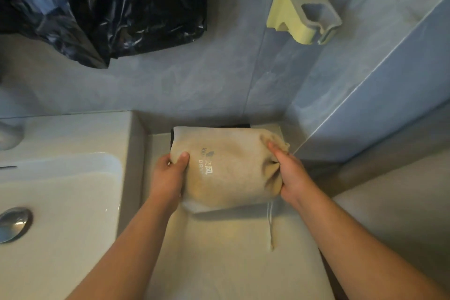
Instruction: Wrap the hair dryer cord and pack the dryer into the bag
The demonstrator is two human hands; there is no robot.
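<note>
Head view: one beige cloth bag (226, 168), drawstring type, soft and bulging, lies on the bench (231, 263) near its far right corner. Long axis runs left-right, gathered mouth pointing right. Left hand (168, 178) grips the closed end, thumb on top, other fingers hidden under the bag. Right hand (292, 178) has its fingers (276, 151) curled round the puckered mouth. One pale drawstring (269, 224) trails toward the near edge. White glossy sink (60, 202) sits left of the bench, with one metal drain plug (14, 223).
</note>
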